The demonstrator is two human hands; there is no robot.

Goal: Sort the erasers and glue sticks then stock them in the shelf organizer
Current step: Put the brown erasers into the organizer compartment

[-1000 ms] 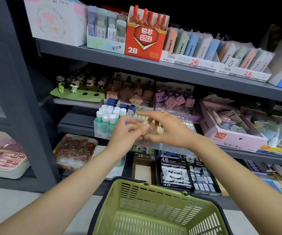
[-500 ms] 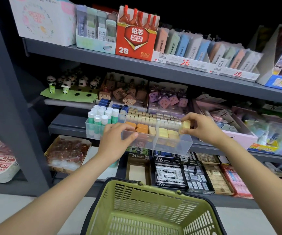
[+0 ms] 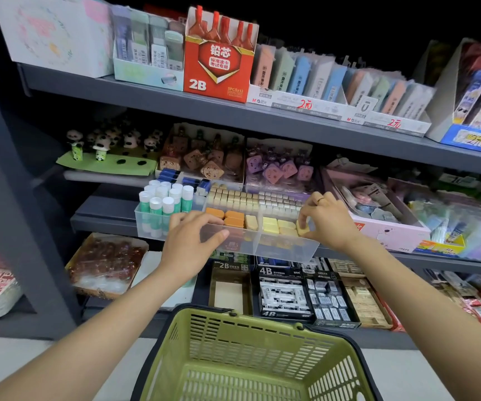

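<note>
A clear plastic shelf organizer [image 3: 277, 246] stands on the middle shelf. Its left compartment holds several green-and-white glue sticks [image 3: 162, 202]. Orange erasers [image 3: 225, 214] and pale yellow erasers [image 3: 274, 225] lie in the front compartments, with rows of small beige and white erasers [image 3: 251, 198] behind. My left hand [image 3: 188, 241] grips the organizer's front wall, thumb over the outside. My right hand [image 3: 327, 219] pinches a yellow eraser [image 3: 303, 227] at the front right compartment, low beside the other yellow ones.
A green shopping basket [image 3: 251, 357] sits below my arms, nothing visible inside. The lower shelf holds boxed 2B and 4B erasers [image 3: 284, 293]. A pink box [image 3: 389, 230] stands right of the organizer. A red 2B box [image 3: 219, 56] sits on the top shelf.
My right hand has lowered the yellow eraser from above the organizer's right edge down into the front right compartment. My left hand has stayed on the front wall.
</note>
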